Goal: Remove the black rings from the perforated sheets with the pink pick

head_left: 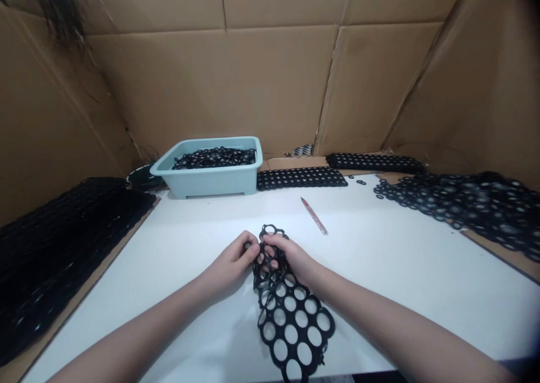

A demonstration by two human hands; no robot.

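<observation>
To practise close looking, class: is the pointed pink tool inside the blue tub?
No, the pink tool lies on the white table, apart from the blue tub.

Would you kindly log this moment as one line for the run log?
Left hand: holding holed black rubber sheet | Right hand: holding it too | Beyond: pale blue tub

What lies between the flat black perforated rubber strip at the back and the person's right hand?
In the head view, a slim pinkish pointed tool lies on the white tabletop between the black perforated strip and the right hand.
</observation>
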